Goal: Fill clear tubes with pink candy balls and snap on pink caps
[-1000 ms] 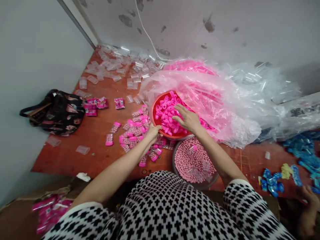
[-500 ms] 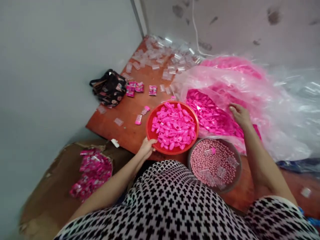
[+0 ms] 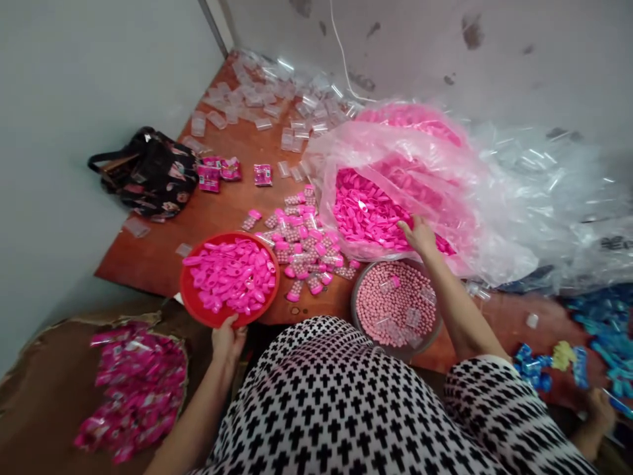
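Observation:
My left hand [image 3: 228,340] is closed on the near rim of a red plastic bowl [image 3: 186,290]. The bowl is heaped with bright pink plastic pieces [image 3: 232,274] and sits at the left part of the reddish table. My right hand [image 3: 420,235] is at the mouth of a large clear plastic bag [image 3: 326,155], over more pink pieces [image 3: 368,211]. Its thumb and fingers look apart, with nothing visible between them. Below it stands a grey basin [image 3: 355,307] of small pink balls [image 3: 395,293], with a few clear containers lying on top.
Several pink-capped bottles [image 3: 306,244] of balls lie in a pile between bowl and bag. Clear empty containers [image 3: 257,92] are scattered behind. A black floral bag [image 3: 158,175] stands left, and an open sack holds pink packets [image 3: 138,382]. Another person's hand [image 3: 596,415] is near blue pieces [image 3: 608,330].
The red bowl has moved left in my left hand, uncovering the pile of pink-capped bottles. My right hand has shifted from the bag's side to over the pink pieces. The view has turned right.

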Demonstrator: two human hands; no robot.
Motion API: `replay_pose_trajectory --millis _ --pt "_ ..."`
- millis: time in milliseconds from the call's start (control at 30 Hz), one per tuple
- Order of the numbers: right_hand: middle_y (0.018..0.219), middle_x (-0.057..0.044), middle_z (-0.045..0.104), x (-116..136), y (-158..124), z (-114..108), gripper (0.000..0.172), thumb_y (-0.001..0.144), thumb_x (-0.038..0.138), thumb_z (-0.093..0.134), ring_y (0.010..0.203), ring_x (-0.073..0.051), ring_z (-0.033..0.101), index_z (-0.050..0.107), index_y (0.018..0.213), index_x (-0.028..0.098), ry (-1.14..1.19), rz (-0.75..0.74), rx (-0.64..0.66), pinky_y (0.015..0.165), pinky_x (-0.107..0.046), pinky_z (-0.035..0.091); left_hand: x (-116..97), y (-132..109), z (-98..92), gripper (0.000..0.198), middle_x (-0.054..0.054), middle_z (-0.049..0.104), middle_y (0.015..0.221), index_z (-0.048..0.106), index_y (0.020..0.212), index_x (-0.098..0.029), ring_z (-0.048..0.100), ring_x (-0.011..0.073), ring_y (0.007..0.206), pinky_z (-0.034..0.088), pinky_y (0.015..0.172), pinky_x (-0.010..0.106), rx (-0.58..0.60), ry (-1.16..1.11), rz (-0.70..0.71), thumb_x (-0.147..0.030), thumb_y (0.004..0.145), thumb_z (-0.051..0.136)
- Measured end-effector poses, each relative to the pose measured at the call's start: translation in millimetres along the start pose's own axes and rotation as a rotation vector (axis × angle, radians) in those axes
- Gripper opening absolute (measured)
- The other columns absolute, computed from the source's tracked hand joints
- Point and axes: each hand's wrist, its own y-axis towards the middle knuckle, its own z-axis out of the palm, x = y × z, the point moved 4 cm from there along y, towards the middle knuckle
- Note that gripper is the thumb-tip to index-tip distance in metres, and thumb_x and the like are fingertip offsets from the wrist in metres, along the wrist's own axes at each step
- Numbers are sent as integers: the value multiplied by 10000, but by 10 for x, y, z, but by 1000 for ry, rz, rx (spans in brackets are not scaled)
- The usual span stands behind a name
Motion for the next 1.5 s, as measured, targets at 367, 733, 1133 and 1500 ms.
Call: replay_pose_trajectory --millis 367,733,1133,1500 --pt "1328 -219 472 -104 11 85 715 854 627 385 1237 -314 441 412 1356 119 43 -35 28 998 -441 364 -216 -628 -40 290 -78 439 599 488 914 -186 423 62 412 353 364 158 -214 235 242 -294 715 669" --pt "1329 -233 363 -8 182 221 836 763 725 435 1236 -389 402 380 1372 154 133 150 52 999 -531 314 -339 -1150 3650 780 160 176 1538 296 1429 -222 195 386 1398 297 1076 536 642 1086 836 -590 784 533" --pt "1124 -170 583 340 388 303 712 757 727 419 1135 -297 493 614 1103 136 570 188 -118 991 -452 351 -21 -1005 4022 787 101 194 1537 317 1421 -308 355 320 1343 392 1042 454 423 695 713 -630 747 565" --pt "737 -21 643 711 397 241 489 746 584 529 791 -189 595 663 864 129 1069 253 -235 734 -325 475 -168 -1062 4124 286 59 485 1355 692 1032 -211 511 213 1218 419 1058 330 492 369 802 -227 748 660"
